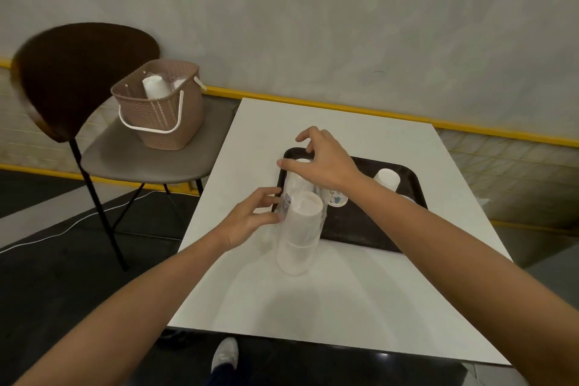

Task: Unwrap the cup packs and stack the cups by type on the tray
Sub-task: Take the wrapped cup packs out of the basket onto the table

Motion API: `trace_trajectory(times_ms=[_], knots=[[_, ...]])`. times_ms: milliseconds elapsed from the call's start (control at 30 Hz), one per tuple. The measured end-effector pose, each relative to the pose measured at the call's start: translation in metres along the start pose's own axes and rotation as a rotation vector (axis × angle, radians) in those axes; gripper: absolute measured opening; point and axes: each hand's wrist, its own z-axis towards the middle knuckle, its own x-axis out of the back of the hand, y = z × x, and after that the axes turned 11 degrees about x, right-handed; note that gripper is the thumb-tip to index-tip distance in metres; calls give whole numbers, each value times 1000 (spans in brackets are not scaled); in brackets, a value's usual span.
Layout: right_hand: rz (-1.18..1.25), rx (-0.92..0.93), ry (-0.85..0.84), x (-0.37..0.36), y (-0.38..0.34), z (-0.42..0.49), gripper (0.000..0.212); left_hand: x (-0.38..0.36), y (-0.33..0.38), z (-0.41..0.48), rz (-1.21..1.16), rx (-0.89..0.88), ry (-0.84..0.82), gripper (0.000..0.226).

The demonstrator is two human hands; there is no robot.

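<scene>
Head view: your left hand (pixel 250 218) pinches the clear-wrapped white paper cup pack (pixel 302 229), steadying it by the dark rectangular tray (pixel 360 229); right hand (pixel 322 160) curled above, grip unclear; likely unwrapping.

Left forearm enters from 7 o'clock, right forearm from 4 o'clock. Left hand (pixel 252 218): thumb and curled fingers pinch the cup pack (pixel 302 229). Right hand (pixel 324 161), at its 1 o'clock: arched, fingers spread downward, grip indeterminate.

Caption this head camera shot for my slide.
Left hand and right hand hold a wrapped cup pack by the tray, loose cups already on it.
</scene>
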Motion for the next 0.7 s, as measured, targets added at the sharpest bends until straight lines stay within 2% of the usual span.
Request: trace_trajectory(times_ms=[100,167,233,367,700], knots=[[-39,16,-4,-2,-5,9,57,9,11,-1,-21,-29,53,55],[-63,39,-16,-5,-14,20,54,19,16,-1,4,-69,172,34],[-78,52,-24,-7,-23,33,52,32,22,2,43,-111,314,26],[-81,55,-24,-17,-39,67,47,71,29,13,136,-146,451,32],[-25,47,-61,-67,-85,187,42,204,39,53,172,-187,561,39]])
